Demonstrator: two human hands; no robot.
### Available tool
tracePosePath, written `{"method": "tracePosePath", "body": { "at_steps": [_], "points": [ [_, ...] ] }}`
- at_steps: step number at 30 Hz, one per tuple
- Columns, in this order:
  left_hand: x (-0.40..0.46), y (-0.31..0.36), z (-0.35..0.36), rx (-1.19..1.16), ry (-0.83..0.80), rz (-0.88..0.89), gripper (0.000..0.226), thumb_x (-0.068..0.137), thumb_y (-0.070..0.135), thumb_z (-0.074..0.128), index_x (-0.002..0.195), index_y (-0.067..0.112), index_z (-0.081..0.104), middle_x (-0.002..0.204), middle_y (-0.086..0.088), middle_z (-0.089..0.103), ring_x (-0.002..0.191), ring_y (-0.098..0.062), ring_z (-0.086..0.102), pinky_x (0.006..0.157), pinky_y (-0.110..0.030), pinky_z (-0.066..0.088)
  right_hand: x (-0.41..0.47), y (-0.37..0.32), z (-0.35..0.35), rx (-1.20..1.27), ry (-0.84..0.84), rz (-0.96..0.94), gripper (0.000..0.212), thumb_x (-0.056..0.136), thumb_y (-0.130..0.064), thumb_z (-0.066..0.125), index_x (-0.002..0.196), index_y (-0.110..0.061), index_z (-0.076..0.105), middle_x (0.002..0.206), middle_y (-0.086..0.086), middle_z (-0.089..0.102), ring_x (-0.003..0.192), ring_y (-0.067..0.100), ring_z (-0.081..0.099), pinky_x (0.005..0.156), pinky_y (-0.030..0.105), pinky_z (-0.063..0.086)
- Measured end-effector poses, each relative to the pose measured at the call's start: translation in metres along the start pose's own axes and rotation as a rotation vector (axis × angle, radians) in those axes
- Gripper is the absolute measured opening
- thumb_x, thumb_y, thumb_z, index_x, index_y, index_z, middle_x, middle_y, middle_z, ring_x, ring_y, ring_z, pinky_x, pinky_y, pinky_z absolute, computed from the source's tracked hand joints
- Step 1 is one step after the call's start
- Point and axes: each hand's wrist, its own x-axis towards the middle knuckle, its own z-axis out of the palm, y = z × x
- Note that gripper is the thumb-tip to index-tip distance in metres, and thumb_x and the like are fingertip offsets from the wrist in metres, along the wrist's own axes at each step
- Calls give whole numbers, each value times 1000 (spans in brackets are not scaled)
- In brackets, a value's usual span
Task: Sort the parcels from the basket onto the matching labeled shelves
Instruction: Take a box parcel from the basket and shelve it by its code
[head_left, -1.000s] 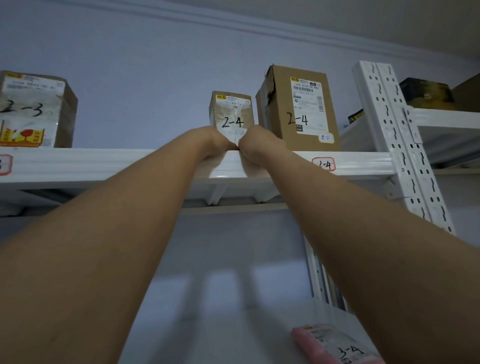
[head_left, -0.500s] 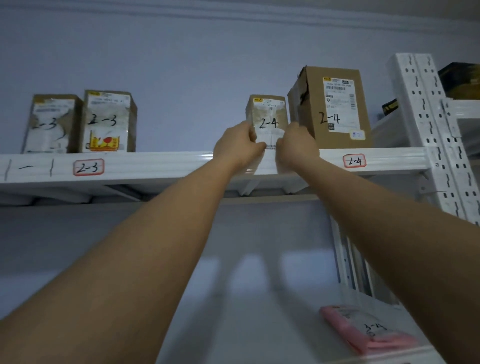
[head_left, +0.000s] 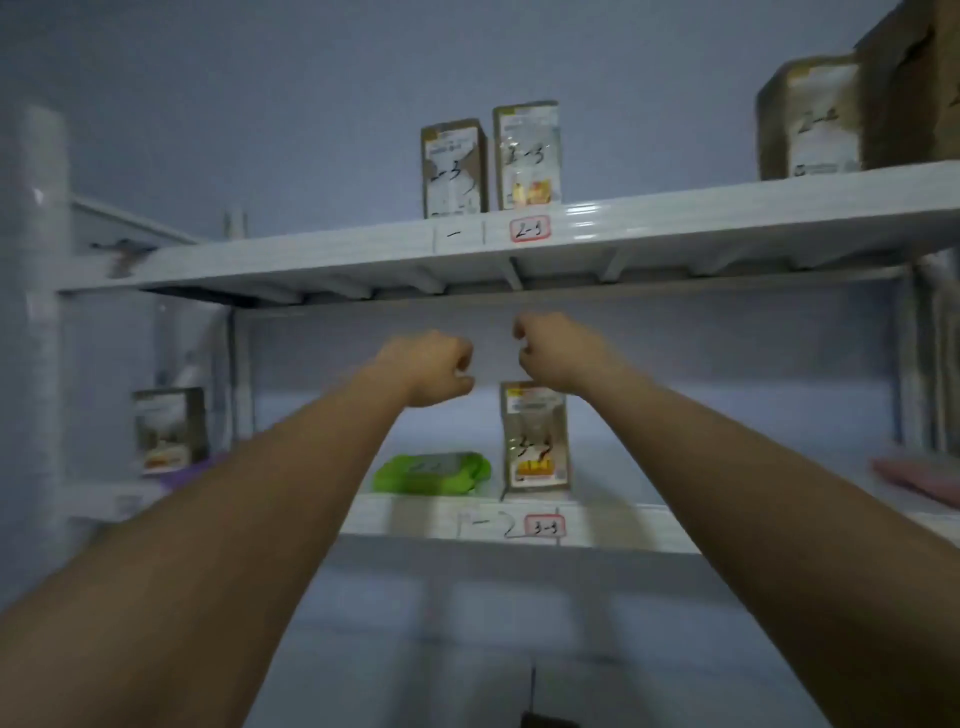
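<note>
Small brown cardboard parcel with a white label (head_left: 810, 117) standing upright on the white ribbed metal upper shelf (head_left: 675, 218) at far right, just beside a taller brown cardboard box (head_left: 914, 88) cut off by the frame edge; handwriting on it too blurred to read for certain. Further left on that shelf, two narrow upright cardboard parcels marked 2-3 (head_left: 454, 166), side by side and touching, directly above a red-bordered tag reading 2-3 (head_left: 530, 229) on the shelf lip.

Left hand (head_left: 431, 366) and right hand (head_left: 558, 351) raised in mid-air below the upper shelf, near each other but apart, knuckles toward the camera. Fingers of both curled into loose fists, nothing gripped; fine finger detail softened by motion blur.

On the white metal lower shelf (head_left: 613, 530): an upright brown cardboard parcel with a yellow-and-white label (head_left: 536, 441) behind the right wrist, a flat, crinkled green plastic mailer (head_left: 434, 473) just to its left, a squat cardboard box (head_left: 169, 428) well to the left, and a flat pink soft package (head_left: 919, 478) at far right. Red-bordered tag (head_left: 544, 528) on the lower lip, apparently 3-3.
</note>
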Motion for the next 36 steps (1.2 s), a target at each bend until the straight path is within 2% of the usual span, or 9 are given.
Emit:
{"method": "tracePosePath", "body": {
  "at_steps": [6,10,13,17,21,27,29,34,36],
  "points": [
    [-203,-153,94,-66,-298,-371,35,90,40,52,116,16,56,117,-9,62,108,-28,56,84,-33,43,-44,-179,155,379,-335,-57,36,90,-13,49,125,-8,51,125,18,56,112,34,53,83,31,42],
    [-337,-229,137,-62,-474,-623,41,93,44,48,119,13,53,120,-11,58,109,-29,55,90,-34,44,-78,-296,233,467,-519,-144,34,90,-13,50,123,-5,55,129,20,54,119,33,51,94,33,42],
    [-419,-277,153,-62,-590,-770,42,95,43,45,122,11,51,123,-9,56,110,-29,53,90,-35,45,-96,-384,278,505,-653,-283,34,94,-14,46,126,-5,51,131,19,51,116,33,52,89,31,42],
    [-502,-330,156,-57,-670,-966,45,93,41,46,130,15,48,127,-11,54,112,-29,53,92,-38,46,-111,-504,324,544,-767,-502,33,95,-16,44,126,-5,49,126,17,52,109,31,54,80,29,41],
    [-561,-386,155,-2,-702,-1109,41,95,39,45,124,11,50,122,-10,55,110,-28,54,83,-34,43,-120,-614,371,618,-852,-660,33,96,-14,43,127,-4,50,129,16,51,113,30,52,86,29,42],
    [-614,-475,169,25,-755,-1281,37,95,38,44,119,11,53,113,-11,59,99,-28,58,83,-38,49,-117,-742,445,728,-949,-724,19,90,-9,46,72,-8,51,83,4,55,94,32,58,72,30,43],
    [-630,-498,176,42,-769,-1322,38,95,38,43,119,11,53,114,-10,58,101,-28,57,83,-37,48,-113,-779,465,731,-974,-764,20,90,-12,47,71,-12,50,80,0,53,88,29,58,76,30,46],
    [-681,-554,189,57,-817,-1409,37,96,38,43,122,12,51,116,-10,57,103,-27,56,81,-37,45,-118,-867,491,718,-1033,-830,35,94,-13,44,59,-16,38,62,2,38,58,17,39,51,27,27],
    [-707,-581,197,50,-818,-1450,39,95,38,44,123,12,50,118,-10,57,105,-27,56,85,-37,48,-124,-907,505,740,-1076,-854,38,93,-12,45,57,-19,34,60,0,33,53,13,32,51,27,27]
  ]
}}
